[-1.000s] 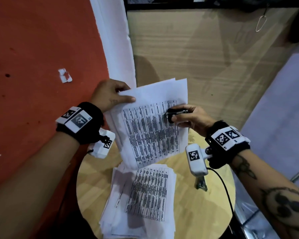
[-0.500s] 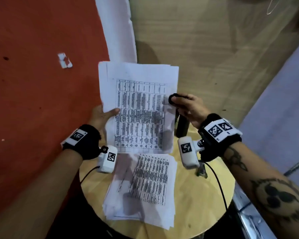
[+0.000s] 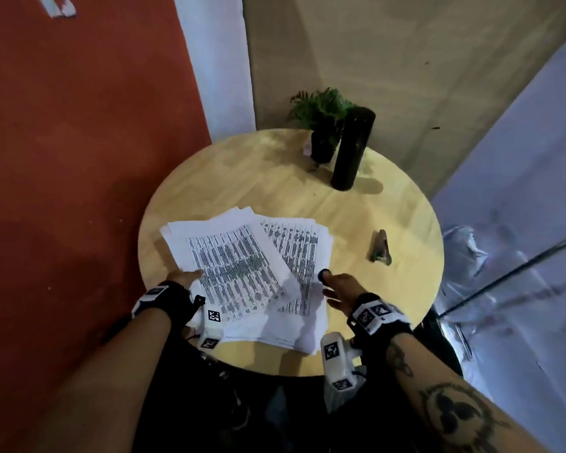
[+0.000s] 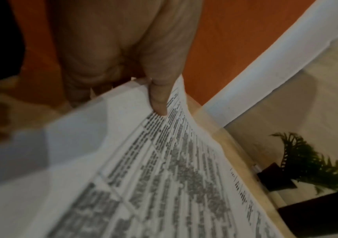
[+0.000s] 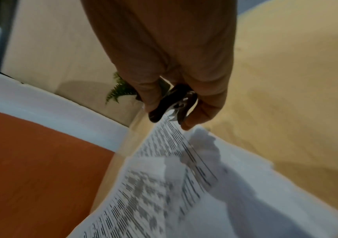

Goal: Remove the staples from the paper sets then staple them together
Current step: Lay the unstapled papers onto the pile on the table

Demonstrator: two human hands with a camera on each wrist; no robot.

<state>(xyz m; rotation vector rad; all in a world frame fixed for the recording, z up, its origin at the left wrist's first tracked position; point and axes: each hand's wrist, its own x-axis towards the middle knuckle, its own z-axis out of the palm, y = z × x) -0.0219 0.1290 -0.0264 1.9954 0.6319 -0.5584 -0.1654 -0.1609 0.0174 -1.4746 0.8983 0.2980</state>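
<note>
A printed paper set [image 3: 236, 266] lies tilted across the paper pile [image 3: 294, 253] on the round wooden table [image 3: 307, 197]. My left hand [image 3: 190, 276] pinches the set's near left edge; in the left wrist view the thumb [image 4: 159, 98] presses on top of the sheet [image 4: 164, 177]. At the pile's right side my right hand [image 3: 332, 284] grips a small black staple remover [image 3: 324, 274]. In the right wrist view the remover [image 5: 172, 103] sits between thumb and fingers just above the printed paper [image 5: 184, 185]. A stapler [image 3: 380, 248] lies on the table to the right, apart from both hands.
A small potted plant [image 3: 321, 122] and a tall black cylinder [image 3: 353, 148] stand at the table's far edge. An orange wall [image 3: 79, 158] is close on the left, and a wood panel [image 3: 406, 60] stands behind the table.
The paper set, held up in the air before, has come down onto the pile with my left hand still on it. My right hand dropped beside it, keeping the remover.
</note>
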